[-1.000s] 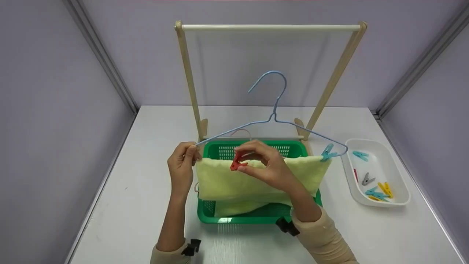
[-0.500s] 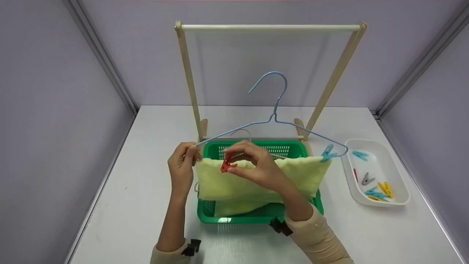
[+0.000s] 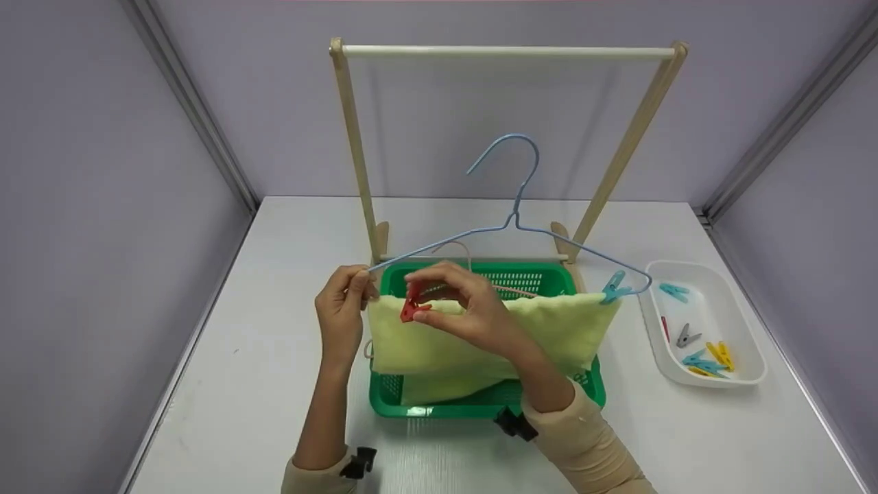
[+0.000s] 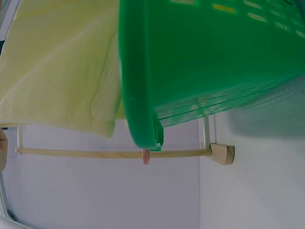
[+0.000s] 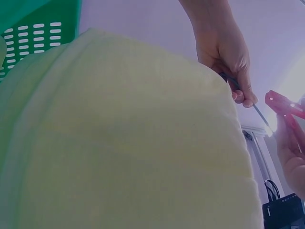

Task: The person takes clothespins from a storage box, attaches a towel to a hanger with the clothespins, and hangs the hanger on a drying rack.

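Observation:
My left hand grips the left end of a blue wire hanger, right at the top left corner of a yellow towel. The towel drapes from the hanger's lower part, and a light blue clothespin clips it at the right end. Between thumb and fingers, my right hand pinches a red clothespin in front of the towel's top edge, a little right of the left hand. In the right wrist view the red clothespin shows near the hanger wire, apart from the towel.
A green basket stands under the towel, with a pink hanger partly seen in it. Behind rises a wooden rack with a white bar. At the right, a white tray holds several clothespins.
My right hand has moved left along the towel's top edge with the red clothespin, closer to the left hand. The left hand and the hanger have stayed almost still.

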Demonstrator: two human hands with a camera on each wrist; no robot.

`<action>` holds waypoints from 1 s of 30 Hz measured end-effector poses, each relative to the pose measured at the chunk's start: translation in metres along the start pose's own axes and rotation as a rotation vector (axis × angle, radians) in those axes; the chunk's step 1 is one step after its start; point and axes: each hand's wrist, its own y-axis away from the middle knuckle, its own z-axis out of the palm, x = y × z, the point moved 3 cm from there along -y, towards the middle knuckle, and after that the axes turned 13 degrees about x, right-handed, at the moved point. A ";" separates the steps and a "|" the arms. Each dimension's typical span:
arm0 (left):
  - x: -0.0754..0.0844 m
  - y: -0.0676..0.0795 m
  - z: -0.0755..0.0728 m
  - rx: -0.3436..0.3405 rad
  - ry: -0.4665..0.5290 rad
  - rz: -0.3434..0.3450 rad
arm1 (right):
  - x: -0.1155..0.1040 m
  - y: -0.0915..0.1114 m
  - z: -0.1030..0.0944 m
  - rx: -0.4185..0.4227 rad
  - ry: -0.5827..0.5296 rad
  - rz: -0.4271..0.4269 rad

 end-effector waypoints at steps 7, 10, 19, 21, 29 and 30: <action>-0.007 0.000 -0.001 0.001 0.000 -0.001 | 0.017 0.001 0.002 -0.006 -0.023 0.018; -0.017 0.002 -0.003 0.004 0.002 -0.007 | 0.019 0.000 0.004 -0.005 -0.032 0.035; -0.026 0.003 -0.005 0.000 -0.005 0.002 | 0.025 -0.001 0.007 0.040 -0.049 0.091; -0.019 0.002 -0.003 -0.002 -0.007 -0.003 | 0.025 -0.002 0.007 0.047 -0.051 0.089; 0.002 0.000 0.000 -0.005 0.007 0.003 | 0.026 -0.004 0.009 0.080 -0.034 0.139; 0.002 0.000 0.000 -0.004 0.008 0.003 | 0.027 -0.005 0.010 0.087 -0.037 0.147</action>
